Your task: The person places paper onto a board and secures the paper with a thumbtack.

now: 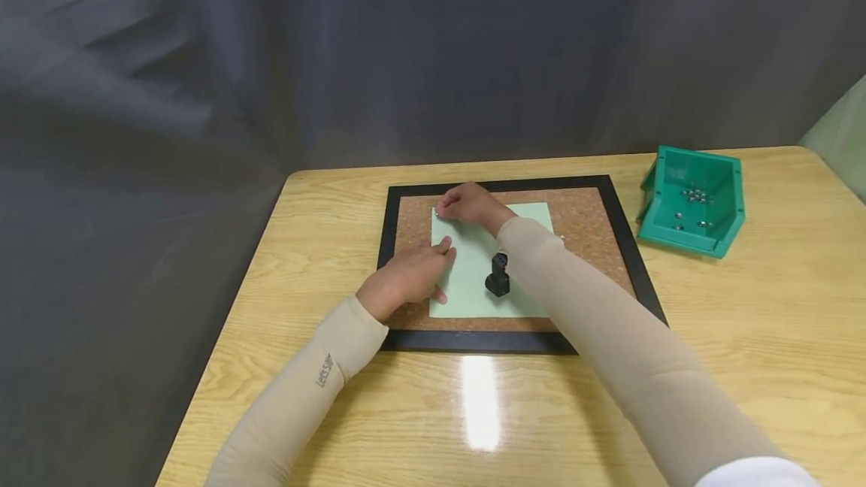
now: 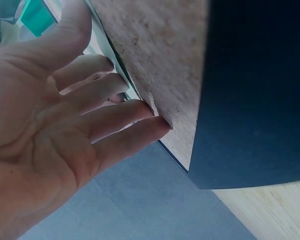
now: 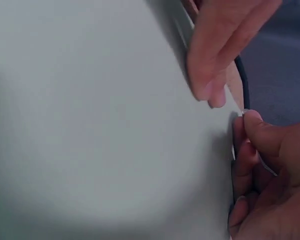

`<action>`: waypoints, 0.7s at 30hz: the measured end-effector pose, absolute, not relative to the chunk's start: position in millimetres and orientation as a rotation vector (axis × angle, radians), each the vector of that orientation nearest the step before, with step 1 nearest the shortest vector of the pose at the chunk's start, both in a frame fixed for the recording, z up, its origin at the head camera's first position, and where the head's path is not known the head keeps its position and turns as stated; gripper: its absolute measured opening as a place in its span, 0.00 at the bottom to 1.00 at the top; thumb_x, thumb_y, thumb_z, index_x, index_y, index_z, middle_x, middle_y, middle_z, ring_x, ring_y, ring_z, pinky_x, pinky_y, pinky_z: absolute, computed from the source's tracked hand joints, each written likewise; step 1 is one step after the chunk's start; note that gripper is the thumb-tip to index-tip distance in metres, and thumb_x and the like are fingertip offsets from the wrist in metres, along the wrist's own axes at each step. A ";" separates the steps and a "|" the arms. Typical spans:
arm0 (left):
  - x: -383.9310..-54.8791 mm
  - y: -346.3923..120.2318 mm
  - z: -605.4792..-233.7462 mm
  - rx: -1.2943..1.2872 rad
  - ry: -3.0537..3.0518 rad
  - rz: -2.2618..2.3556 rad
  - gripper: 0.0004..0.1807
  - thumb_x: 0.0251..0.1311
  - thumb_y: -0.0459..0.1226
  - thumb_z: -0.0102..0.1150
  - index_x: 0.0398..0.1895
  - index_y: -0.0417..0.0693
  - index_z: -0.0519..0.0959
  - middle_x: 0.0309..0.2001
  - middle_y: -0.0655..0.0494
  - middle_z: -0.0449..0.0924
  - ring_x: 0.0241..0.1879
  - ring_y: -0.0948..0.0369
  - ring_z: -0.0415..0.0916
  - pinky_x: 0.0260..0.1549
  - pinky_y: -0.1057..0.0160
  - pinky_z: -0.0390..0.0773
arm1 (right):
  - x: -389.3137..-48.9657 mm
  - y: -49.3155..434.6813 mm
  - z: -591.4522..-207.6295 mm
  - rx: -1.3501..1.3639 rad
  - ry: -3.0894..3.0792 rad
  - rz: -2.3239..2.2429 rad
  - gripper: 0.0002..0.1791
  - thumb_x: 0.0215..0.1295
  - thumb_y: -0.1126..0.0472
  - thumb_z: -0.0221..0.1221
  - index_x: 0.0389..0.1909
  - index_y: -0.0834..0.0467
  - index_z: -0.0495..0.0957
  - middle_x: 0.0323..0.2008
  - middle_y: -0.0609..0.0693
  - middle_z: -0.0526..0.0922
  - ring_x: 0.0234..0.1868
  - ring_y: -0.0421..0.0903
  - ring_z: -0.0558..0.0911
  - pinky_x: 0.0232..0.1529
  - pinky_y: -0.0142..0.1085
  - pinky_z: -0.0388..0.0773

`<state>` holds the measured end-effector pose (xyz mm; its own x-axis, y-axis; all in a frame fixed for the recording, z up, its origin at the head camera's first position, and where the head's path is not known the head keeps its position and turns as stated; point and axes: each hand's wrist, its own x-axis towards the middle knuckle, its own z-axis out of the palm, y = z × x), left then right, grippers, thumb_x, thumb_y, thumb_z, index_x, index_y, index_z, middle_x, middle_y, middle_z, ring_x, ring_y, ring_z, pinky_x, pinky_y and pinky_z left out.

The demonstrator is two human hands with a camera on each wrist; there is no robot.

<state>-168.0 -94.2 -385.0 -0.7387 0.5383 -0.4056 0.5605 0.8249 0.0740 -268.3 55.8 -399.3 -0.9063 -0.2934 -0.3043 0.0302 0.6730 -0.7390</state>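
Observation:
A pale green sheet of paper (image 1: 473, 269) lies on a cork board (image 1: 585, 209) with a black frame. At the sheet's far left corner my right hand (image 1: 468, 204) pinches a small silver thumbtack (image 1: 437, 214) between thumb and finger. In the right wrist view, the right hand (image 3: 285, 170) is at the paper's edge, its other fingers curled. My left hand (image 1: 416, 273) rests across the sheet's left edge with fairly straight fingers; the left wrist view shows its palm (image 2: 45, 120) and fingertips by the cork. The right forearm hides part of the paper.
A green bin (image 1: 731, 205) with several small silver tacks stands at the table's right back. The black wrist camera (image 1: 498, 276) hangs beneath the right forearm, over the sheet. A small whitish piece (image 1: 562, 237) is by the sheet's right edge. Dark curtain (image 1: 473, 58) closes off the back.

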 end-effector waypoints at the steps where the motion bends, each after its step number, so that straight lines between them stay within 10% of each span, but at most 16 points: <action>1: -167.8 -94.7 -384.9 0.815 2.593 -0.072 0.46 0.58 0.49 0.65 0.77 0.45 0.57 0.79 0.46 0.49 0.76 0.40 0.53 0.72 0.52 0.64 | -268.5 53.9 -400.1 -0.207 2.503 -1.102 0.12 0.74 0.55 0.57 0.50 0.55 0.84 0.54 0.52 0.82 0.47 0.45 0.74 0.52 0.37 0.72; 21: -162.1 -105.0 -379.1 0.767 2.589 -0.067 0.47 0.58 0.49 0.65 0.78 0.45 0.56 0.80 0.47 0.47 0.77 0.42 0.49 0.72 0.50 0.63 | -265.2 36.3 -404.2 -0.282 2.591 -1.090 0.14 0.73 0.53 0.55 0.50 0.53 0.85 0.54 0.51 0.83 0.51 0.49 0.78 0.55 0.43 0.74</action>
